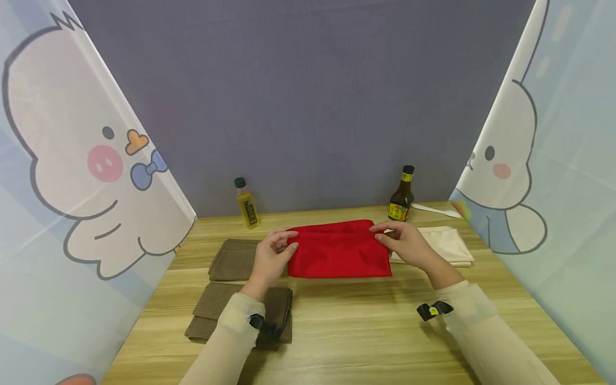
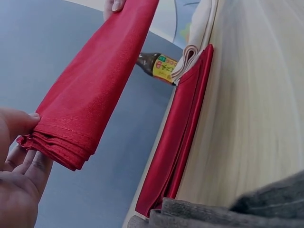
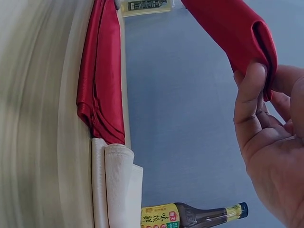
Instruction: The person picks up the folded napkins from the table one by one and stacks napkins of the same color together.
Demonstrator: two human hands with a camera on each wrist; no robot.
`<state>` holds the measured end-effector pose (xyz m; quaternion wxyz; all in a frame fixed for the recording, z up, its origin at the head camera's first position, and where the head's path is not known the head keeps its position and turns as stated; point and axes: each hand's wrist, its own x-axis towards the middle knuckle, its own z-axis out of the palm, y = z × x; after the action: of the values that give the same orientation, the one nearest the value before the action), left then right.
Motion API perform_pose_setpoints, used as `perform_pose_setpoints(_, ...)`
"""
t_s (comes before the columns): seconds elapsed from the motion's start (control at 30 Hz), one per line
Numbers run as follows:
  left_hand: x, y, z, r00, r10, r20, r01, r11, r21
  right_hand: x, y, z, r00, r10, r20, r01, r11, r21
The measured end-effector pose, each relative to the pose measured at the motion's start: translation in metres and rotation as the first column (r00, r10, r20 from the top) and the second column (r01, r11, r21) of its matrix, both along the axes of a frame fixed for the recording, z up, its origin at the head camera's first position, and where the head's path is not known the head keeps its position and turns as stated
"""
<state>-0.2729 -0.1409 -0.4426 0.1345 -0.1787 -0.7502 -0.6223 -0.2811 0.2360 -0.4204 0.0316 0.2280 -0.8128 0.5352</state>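
Above the table, a folded red cloth (image 2: 102, 80) is held between both hands. My left hand (image 1: 271, 256) pinches its left end, thumb on the near face and fingers behind; stacked layers show at that end in the left wrist view. The right hand (image 1: 404, 243) pinches the other end, where a rounded fold shows between thumb and fingers (image 3: 249, 92). A second folded red cloth (image 2: 178, 137) lies flat on the table below, and the held one partly hides it in the head view. Folded cream cloth (image 1: 447, 243) lies on its right.
Brown-grey folded cloths (image 1: 233, 262) lie at the left of the wooden table (image 1: 356, 331), some under the left forearm. A yellow oil bottle (image 1: 248, 207) stands back left. A dark sauce bottle (image 1: 401, 198) and a white plastic utensil (image 1: 437, 210) are back right.
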Motion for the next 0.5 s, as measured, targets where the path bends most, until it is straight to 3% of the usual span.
perform_pose_setpoints(0.5, -0.019, -0.005, 0.000, 0.997, 0.053, 0.055, -0.052, 0.998, -0.018, -0.021, -0.006, 0.000, 1.000, -0.009, 0.026, 0.009, 1.000, -0.010)
